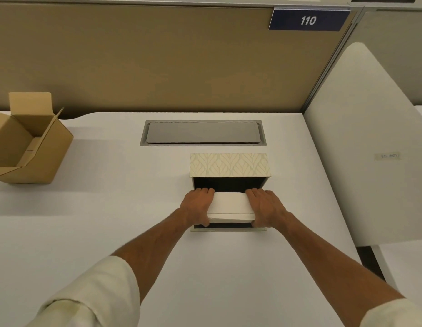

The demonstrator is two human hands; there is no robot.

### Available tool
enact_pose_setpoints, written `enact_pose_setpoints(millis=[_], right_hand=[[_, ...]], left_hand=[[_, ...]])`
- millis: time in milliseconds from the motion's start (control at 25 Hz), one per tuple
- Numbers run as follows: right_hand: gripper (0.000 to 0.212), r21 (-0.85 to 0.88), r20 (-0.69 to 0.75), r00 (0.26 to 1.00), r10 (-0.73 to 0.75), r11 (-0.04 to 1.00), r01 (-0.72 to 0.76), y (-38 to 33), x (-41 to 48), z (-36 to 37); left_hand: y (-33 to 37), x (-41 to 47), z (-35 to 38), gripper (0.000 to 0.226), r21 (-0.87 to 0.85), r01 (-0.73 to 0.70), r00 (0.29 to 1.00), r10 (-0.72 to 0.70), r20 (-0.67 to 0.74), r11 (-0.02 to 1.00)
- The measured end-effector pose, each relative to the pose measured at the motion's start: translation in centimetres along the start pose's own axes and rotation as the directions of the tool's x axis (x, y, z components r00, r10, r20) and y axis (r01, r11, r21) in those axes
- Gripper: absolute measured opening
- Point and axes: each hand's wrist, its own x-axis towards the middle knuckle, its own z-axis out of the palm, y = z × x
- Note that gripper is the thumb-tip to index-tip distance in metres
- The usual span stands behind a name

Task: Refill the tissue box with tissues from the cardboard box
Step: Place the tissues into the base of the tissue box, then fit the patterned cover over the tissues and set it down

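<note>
A cream tissue box (pixel 229 165) with a leaf pattern stands on the white desk, its open dark inside facing me. A white stack of tissues (pixel 230 205) sits in that opening, held from both ends. My left hand (pixel 197 206) grips its left end and my right hand (pixel 264 207) grips its right end, thumbs under the front edge. The brown cardboard box (pixel 28 145) stands open at the far left of the desk; its visible inside shows no tissues.
A grey metal cable hatch (pixel 202 132) is set into the desk (pixel 110 208) behind the tissue box. A tan partition wall with a blue "110" sign (pixel 308 20) closes the back. A white side panel (pixel 370 149) stands on the right.
</note>
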Motion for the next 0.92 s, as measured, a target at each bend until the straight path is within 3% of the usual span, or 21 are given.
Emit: enact_pose_setpoints(millis=[280, 400, 520, 600, 680, 760, 800, 840, 920], right_hand=[[0.092, 0.009, -0.004, 1.0, 0.006, 1.0, -0.006, 0.1, 0.0, 0.3], [0.106, 0.027, -0.017, 1.0, 0.009, 1.0, -0.008, 0.1, -0.2, 0.5], [0.124, 0.101, -0.001, 0.999, 0.041, 0.994, -0.041, 0.8, -1.1, 0.5], [0.124, 0.142, -0.074, 0.997, 0.033, 0.99, -0.023, 1.4, -2.2, 0.0], [0.11, 0.196, -0.244, 0.969, 0.046, 0.981, 0.003, 1.9, -3.4, -0.5], [0.082, 0.295, -0.432, 0.893, 0.125, 0.956, 0.009, 2.2, -4.1, -1.0], [0.068, 0.372, -0.497, 0.844, 0.203, 0.928, -0.004, 2.2, -4.1, -1.3], [0.058, 0.472, -0.522, 0.796, 0.306, 0.881, -0.03, 2.2, -3.9, -1.8], [0.048, 0.677, -0.45, 0.727, 0.519, 0.729, -0.101, 2.0, -2.7, -3.4]], left_hand=[[0.2, -0.2, 0.3, 0.095, -0.002, -0.004, 1.0, 0.004, -0.007, 1.0], [0.1, -0.1, 0.2, 0.098, 0.031, -0.002, 1.0, 0.002, -0.025, 1.0], [0.0, -0.8, -0.2, 0.117, 0.012, -0.022, 0.999, 0.022, -0.03, 1.0], [-0.7, -1.9, -0.9, 0.118, -0.04, -0.061, 0.987, 0.054, -0.154, 0.997], [-2.1, -3.2, -1.5, 0.091, -0.086, -0.103, 0.917, 0.062, -0.393, 0.991], [-3.5, -4.2, -2.2, 0.06, -0.231, -0.104, 0.808, -0.053, -0.587, 0.967], [-4.0, -4.3, -2.7, 0.05, -0.361, -0.086, 0.766, -0.17, -0.62, 0.929], [-4.4, -4.2, -3.5, 0.042, -0.502, -0.058, 0.736, -0.303, -0.606, 0.863], [-4.6, -3.1, -5.4, 0.038, -0.741, 0.03, 0.726, -0.524, -0.444, 0.67]])
